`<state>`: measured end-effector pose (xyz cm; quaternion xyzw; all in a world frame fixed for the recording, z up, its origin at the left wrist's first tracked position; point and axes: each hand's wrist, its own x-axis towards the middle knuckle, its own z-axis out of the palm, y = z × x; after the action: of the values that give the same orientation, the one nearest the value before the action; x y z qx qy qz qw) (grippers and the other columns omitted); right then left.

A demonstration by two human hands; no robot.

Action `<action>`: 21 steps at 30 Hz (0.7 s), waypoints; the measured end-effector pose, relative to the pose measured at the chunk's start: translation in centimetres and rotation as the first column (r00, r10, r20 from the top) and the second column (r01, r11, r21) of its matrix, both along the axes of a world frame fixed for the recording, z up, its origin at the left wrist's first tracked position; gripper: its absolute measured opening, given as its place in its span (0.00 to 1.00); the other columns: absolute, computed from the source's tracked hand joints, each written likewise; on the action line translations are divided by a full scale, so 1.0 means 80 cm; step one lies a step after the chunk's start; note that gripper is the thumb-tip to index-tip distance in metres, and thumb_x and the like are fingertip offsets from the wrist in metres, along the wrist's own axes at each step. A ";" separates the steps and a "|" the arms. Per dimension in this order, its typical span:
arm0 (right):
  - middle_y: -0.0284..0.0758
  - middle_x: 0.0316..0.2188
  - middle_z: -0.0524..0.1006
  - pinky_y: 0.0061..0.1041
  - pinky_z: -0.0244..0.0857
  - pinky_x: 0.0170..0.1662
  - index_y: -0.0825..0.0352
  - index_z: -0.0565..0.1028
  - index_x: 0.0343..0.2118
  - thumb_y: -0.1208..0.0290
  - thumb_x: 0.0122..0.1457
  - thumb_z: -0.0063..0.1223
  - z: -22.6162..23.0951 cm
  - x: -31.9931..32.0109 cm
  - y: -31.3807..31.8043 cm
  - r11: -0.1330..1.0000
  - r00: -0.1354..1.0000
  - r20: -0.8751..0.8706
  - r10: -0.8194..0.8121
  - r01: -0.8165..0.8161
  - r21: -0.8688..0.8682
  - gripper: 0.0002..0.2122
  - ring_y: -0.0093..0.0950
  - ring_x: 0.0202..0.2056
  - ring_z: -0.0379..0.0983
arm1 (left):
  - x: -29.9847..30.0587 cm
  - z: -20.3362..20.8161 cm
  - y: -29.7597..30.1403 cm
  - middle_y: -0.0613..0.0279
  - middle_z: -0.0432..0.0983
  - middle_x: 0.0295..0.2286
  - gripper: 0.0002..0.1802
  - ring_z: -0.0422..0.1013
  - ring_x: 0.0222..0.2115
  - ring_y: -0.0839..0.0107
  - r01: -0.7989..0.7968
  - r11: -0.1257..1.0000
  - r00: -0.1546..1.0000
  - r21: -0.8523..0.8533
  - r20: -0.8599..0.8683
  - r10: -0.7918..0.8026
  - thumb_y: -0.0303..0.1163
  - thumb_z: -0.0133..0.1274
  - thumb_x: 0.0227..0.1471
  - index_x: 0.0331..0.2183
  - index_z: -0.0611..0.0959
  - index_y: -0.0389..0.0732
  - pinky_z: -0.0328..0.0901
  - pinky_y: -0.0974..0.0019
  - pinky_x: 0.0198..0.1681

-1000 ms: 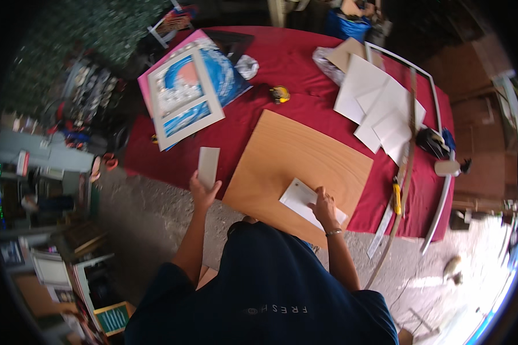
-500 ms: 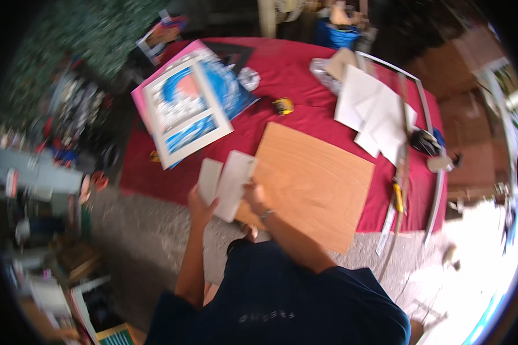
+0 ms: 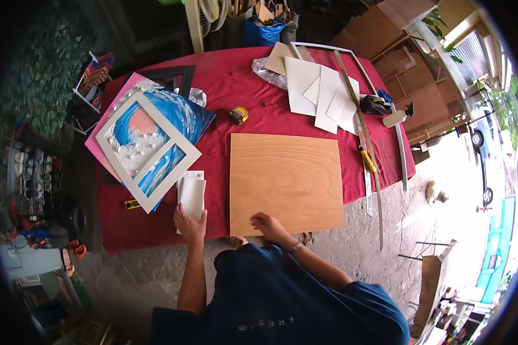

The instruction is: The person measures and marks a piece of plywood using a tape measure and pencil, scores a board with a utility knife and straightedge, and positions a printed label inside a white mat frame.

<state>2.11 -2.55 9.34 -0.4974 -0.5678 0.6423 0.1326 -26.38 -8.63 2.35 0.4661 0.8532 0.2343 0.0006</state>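
Observation:
My left hand (image 3: 191,223) grips pale rectangular card strips (image 3: 192,196) by their lower end, over the near left of the red-covered table. One strip lies over another, whose top edge shows a small reddish mark. My right hand (image 3: 269,225) is above the near edge of a flat brown wooden board (image 3: 288,178). Its fingers are loosely bent, with nothing visible in them. Left of the board lie a cream two-opening mat frame (image 3: 178,150) and a blue-and-white painting (image 3: 193,118), partly under the frame.
A yellow tape measure (image 3: 239,115) rests beyond the board. White sheets (image 3: 305,86), a long thin strip (image 3: 351,86), a yellow cutter (image 3: 366,159), a tape dispenser (image 3: 375,104) and a spray bottle (image 3: 398,116) lie to the right. Another yellow cutter (image 3: 132,204) is near the left edge.
My right hand has let go of the card strips and moved right, over the board. My left hand keeps them, now stacked closer together. The view has turned.

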 end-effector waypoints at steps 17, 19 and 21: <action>0.35 0.33 0.80 0.22 0.69 0.37 0.71 0.75 0.47 0.66 0.68 0.48 0.028 0.134 0.045 0.981 0.988 -0.069 0.142 -0.131 0.142 0.13 0.24 0.34 0.78 | 0.031 0.016 0.048 0.41 0.62 0.56 0.57 0.60 0.54 0.43 -0.243 0.970 0.967 -0.021 -0.079 0.241 0.47 0.70 0.34 0.60 0.61 0.32 0.55 0.44 0.60; 0.35 0.33 0.80 0.21 0.70 0.38 0.71 0.75 0.47 0.67 0.68 0.48 0.023 0.145 0.060 0.927 0.941 -0.114 0.318 -0.284 0.244 0.12 0.23 0.34 0.77 | 0.055 0.036 0.015 0.39 0.61 0.58 0.58 0.60 0.56 0.40 -0.279 0.948 0.959 0.155 -0.013 0.284 0.50 0.70 0.35 0.61 0.62 0.32 0.56 0.44 0.60; 0.34 0.32 0.79 0.20 0.70 0.37 0.69 0.75 0.47 0.66 0.69 0.48 0.008 0.167 0.083 0.927 0.929 -0.134 0.345 -0.315 0.203 0.12 0.22 0.33 0.77 | 0.097 0.057 -0.014 0.39 0.62 0.56 0.55 0.58 0.58 0.41 -0.324 0.922 0.945 0.211 0.021 0.327 0.52 0.70 0.35 0.59 0.65 0.34 0.56 0.44 0.60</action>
<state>15.50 4.06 9.96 -0.3250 -0.6854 0.6416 0.1133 -18.59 -9.78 6.87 0.3170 0.8889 0.3170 -0.0942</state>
